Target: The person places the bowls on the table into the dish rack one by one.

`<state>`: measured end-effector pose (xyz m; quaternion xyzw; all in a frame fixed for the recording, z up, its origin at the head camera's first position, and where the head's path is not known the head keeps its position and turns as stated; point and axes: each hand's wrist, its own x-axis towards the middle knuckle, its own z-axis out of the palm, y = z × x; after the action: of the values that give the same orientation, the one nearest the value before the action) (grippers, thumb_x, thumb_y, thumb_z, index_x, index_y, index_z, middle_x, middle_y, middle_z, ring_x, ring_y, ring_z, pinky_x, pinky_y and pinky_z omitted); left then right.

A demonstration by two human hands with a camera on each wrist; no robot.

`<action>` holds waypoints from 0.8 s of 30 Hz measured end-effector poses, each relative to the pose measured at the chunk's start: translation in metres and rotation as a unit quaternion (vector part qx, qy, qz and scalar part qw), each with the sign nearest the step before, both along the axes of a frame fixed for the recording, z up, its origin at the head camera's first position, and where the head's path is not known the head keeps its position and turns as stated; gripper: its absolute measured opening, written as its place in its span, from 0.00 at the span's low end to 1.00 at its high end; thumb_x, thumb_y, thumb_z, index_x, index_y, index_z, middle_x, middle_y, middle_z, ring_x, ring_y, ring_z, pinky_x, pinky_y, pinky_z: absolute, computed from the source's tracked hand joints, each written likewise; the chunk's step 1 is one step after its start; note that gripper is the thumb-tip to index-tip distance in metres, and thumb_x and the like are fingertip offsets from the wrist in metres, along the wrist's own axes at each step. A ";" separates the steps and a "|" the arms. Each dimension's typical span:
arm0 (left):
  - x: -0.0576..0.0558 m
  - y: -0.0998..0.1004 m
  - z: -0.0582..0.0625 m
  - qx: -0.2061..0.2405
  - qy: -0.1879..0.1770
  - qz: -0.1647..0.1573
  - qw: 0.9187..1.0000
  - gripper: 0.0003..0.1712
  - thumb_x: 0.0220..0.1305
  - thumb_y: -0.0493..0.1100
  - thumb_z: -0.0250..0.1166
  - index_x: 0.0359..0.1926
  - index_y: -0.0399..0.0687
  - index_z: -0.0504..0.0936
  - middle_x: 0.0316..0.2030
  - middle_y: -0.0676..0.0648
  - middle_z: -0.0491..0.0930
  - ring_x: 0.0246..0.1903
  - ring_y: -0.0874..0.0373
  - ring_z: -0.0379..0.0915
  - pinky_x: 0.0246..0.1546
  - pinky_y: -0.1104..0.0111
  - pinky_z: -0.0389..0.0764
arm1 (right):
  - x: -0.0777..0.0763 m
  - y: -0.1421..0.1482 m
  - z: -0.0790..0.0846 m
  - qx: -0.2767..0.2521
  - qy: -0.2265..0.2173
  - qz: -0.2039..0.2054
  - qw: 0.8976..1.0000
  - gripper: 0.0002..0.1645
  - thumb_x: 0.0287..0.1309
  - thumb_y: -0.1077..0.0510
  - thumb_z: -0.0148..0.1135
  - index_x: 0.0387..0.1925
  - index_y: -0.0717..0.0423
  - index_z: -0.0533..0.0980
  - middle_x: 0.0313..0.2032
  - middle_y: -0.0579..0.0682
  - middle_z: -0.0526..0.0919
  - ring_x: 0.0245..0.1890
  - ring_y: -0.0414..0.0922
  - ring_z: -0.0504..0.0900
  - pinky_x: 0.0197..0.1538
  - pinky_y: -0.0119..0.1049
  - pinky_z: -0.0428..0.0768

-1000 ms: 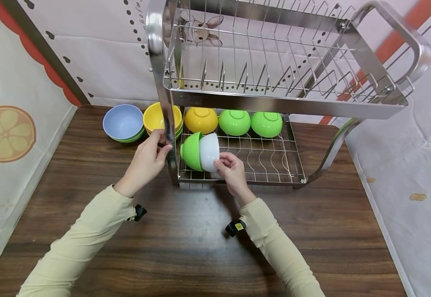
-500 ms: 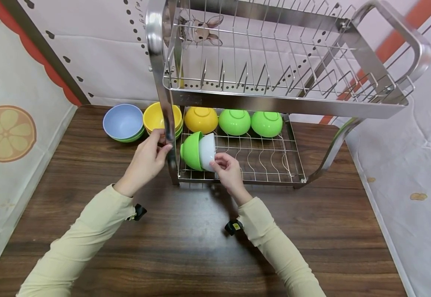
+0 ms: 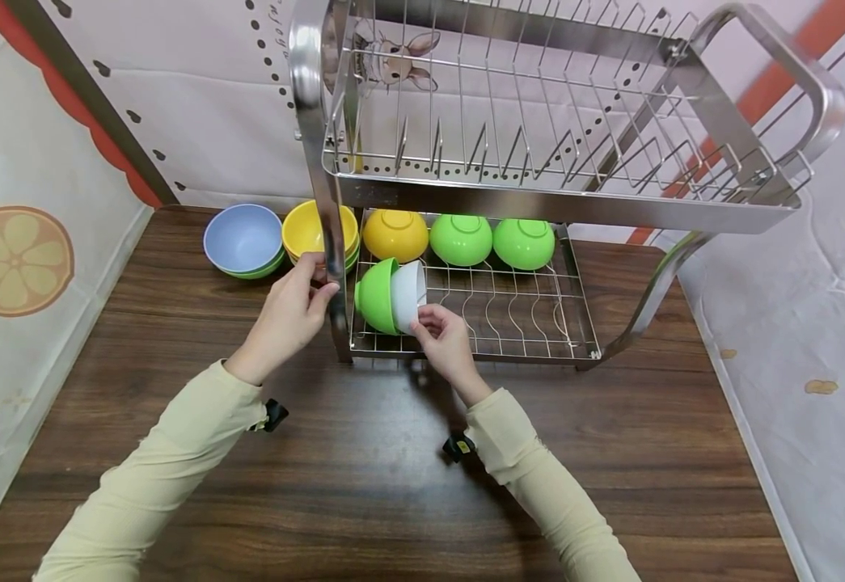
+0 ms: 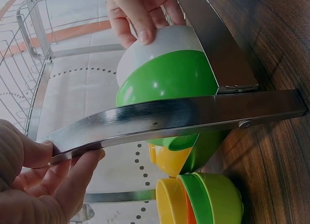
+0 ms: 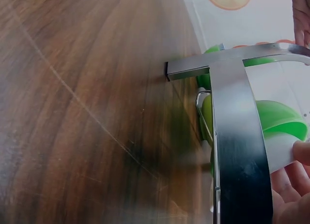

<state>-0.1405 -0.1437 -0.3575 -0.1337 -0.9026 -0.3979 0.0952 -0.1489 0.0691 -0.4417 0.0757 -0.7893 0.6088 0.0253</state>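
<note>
In the head view my right hand [image 3: 447, 343] pinches the rim of a white bowl [image 3: 405, 299], which lies on its side against a green bowl [image 3: 376, 297] at the left end of the rack's lower tier. The white one is partly inside the green one. My left hand [image 3: 285, 317] grips the left metal upright of the dish rack [image 3: 339, 319]; in the left wrist view thumb and fingers close on this upright [image 4: 145, 120] from both sides. From the right wrist camera, the rack's front bar covers part of both bowls.
Behind, a yellow bowl [image 3: 395, 235] and two green bowls [image 3: 460, 240] stand upside down on the rack. Left of it are a stack topped by a yellow bowl [image 3: 306, 230] and a blue bowl [image 3: 242, 238] over a green one. The rack's wire upper tier [image 3: 560, 198] overhangs the back row.
My right hand has shifted slightly left and toward me, moving the white bowl a little closer to the green one. The left hand keeps its hold on the upright.
</note>
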 end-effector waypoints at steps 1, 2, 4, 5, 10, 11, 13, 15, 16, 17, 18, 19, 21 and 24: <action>0.000 0.000 0.000 0.000 0.000 -0.001 1.000 0.16 0.63 0.34 0.54 0.51 0.34 0.66 0.37 0.39 0.76 0.30 0.51 0.69 0.28 0.63 0.70 | 0.000 0.000 0.000 0.008 0.007 0.002 1.000 0.06 0.48 0.73 0.59 0.32 0.73 0.75 0.29 0.66 0.81 0.32 0.55 0.81 0.40 0.38 0.79; 0.000 0.000 0.000 0.000 0.000 -0.001 1.000 0.16 0.63 0.34 0.54 0.51 0.34 0.66 0.37 0.39 0.76 0.30 0.51 0.70 0.28 0.63 0.70 | 0.001 0.001 -0.001 0.012 0.012 0.004 1.000 0.06 0.49 0.73 0.59 0.32 0.73 0.75 0.29 0.65 0.81 0.32 0.55 0.81 0.39 0.38 0.79; 0.000 0.000 0.000 0.000 -0.003 -0.001 1.000 0.16 0.63 0.34 0.54 0.51 0.34 0.66 0.37 0.39 0.76 0.30 0.51 0.70 0.28 0.63 0.70 | 0.002 0.002 0.000 0.018 0.013 0.008 1.000 0.06 0.49 0.73 0.59 0.33 0.72 0.75 0.30 0.65 0.81 0.33 0.55 0.81 0.40 0.39 0.79; 0.000 0.000 -0.001 0.000 -0.004 -0.001 1.000 0.16 0.63 0.34 0.54 0.51 0.34 0.66 0.37 0.39 0.76 0.30 0.51 0.70 0.28 0.63 0.70 | 0.003 0.003 -0.001 0.020 0.012 0.011 1.000 0.07 0.49 0.73 0.59 0.34 0.72 0.75 0.30 0.65 0.81 0.33 0.55 0.81 0.41 0.39 0.79; 0.000 -0.001 -0.002 -0.001 -0.009 0.000 1.000 0.16 0.63 0.34 0.54 0.51 0.34 0.66 0.37 0.38 0.76 0.30 0.50 0.70 0.29 0.63 0.71 | 0.007 0.013 0.004 0.030 0.028 0.027 0.999 0.13 0.49 0.72 0.61 0.40 0.71 0.75 0.34 0.64 0.81 0.37 0.55 0.81 0.43 0.37 0.79; 0.000 -0.001 -0.002 -0.001 -0.010 -0.001 1.000 0.16 0.63 0.34 0.54 0.51 0.34 0.66 0.38 0.38 0.76 0.31 0.50 0.70 0.29 0.63 0.71 | 0.009 0.016 0.007 0.031 0.036 0.033 0.998 0.14 0.49 0.72 0.61 0.41 0.71 0.74 0.35 0.65 0.81 0.38 0.55 0.80 0.44 0.37 0.78; 0.000 -0.001 -0.002 -0.001 -0.011 0.000 1.000 0.16 0.63 0.34 0.54 0.51 0.33 0.66 0.38 0.38 0.76 0.31 0.50 0.70 0.30 0.62 0.71 | 0.012 0.026 0.014 0.036 0.057 0.039 0.997 0.17 0.48 0.73 0.61 0.44 0.71 0.74 0.37 0.65 0.81 0.39 0.56 0.80 0.44 0.38 0.78; 0.000 -0.001 -0.002 0.000 -0.010 -0.001 1.000 0.16 0.63 0.34 0.54 0.51 0.33 0.66 0.37 0.38 0.76 0.30 0.50 0.70 0.29 0.63 0.71 | 0.014 0.038 0.022 0.040 0.082 0.042 0.995 0.20 0.47 0.74 0.61 0.46 0.71 0.73 0.39 0.65 0.80 0.40 0.57 0.80 0.44 0.40 0.78; 0.000 -0.001 -0.002 0.000 -0.008 -0.001 1.000 0.16 0.63 0.34 0.54 0.51 0.33 0.66 0.37 0.38 0.76 0.30 0.50 0.70 0.29 0.63 0.71 | 0.016 0.045 0.027 0.042 0.096 0.040 0.994 0.21 0.47 0.74 0.61 0.46 0.71 0.72 0.40 0.65 0.80 0.40 0.57 0.80 0.44 0.41 0.78; 0.000 -0.001 -0.001 0.000 -0.005 -0.002 1.000 0.16 0.63 0.33 0.54 0.51 0.33 0.66 0.37 0.38 0.76 0.30 0.50 0.70 0.29 0.63 0.70 | 0.017 0.053 0.031 0.045 0.111 0.037 0.992 0.22 0.46 0.75 0.61 0.47 0.71 0.72 0.41 0.65 0.80 0.41 0.57 0.80 0.44 0.41 0.78; 0.000 -0.001 -0.001 0.000 -0.003 -0.003 1.000 0.16 0.63 0.33 0.54 0.51 0.33 0.66 0.37 0.38 0.76 0.30 0.50 0.69 0.29 0.63 0.70 | 0.018 0.061 0.036 0.049 0.124 0.029 0.991 0.23 0.45 0.75 0.61 0.47 0.71 0.72 0.41 0.65 0.80 0.40 0.56 0.80 0.44 0.41 0.78; 0.000 -0.001 -0.001 0.001 -0.002 -0.004 1.000 0.16 0.63 0.33 0.54 0.51 0.33 0.66 0.37 0.38 0.76 0.29 0.51 0.69 0.29 0.63 0.70 | 0.020 0.069 0.040 0.050 0.137 0.022 0.989 0.23 0.45 0.76 0.61 0.47 0.71 0.72 0.41 0.65 0.79 0.41 0.54 0.80 0.44 0.42 0.78; 0.000 -0.001 -0.001 0.001 -0.001 -0.005 1.000 0.16 0.63 0.33 0.54 0.51 0.33 0.66 0.37 0.39 0.76 0.29 0.51 0.69 0.28 0.64 0.70 | 0.023 0.085 0.050 0.053 0.161 -0.002 0.986 0.24 0.43 0.77 0.62 0.48 0.72 0.72 0.42 0.66 0.79 0.41 0.48 0.80 0.45 0.40 0.78; 0.000 -0.001 -0.001 0.002 -0.001 -0.007 1.000 0.16 0.63 0.33 0.54 0.51 0.34 0.66 0.36 0.39 0.76 0.28 0.52 0.68 0.28 0.64 0.69 | 0.027 0.109 0.062 0.057 0.193 -0.050 0.978 0.25 0.42 0.78 0.62 0.48 0.73 0.72 0.42 0.67 0.78 0.42 0.38 0.78 0.45 0.33 0.77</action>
<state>-0.1405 -0.1450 -0.3580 -0.1392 -0.9010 -0.4006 0.0916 -0.1217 0.1782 -0.3798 0.1536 -0.8060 0.5343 0.2031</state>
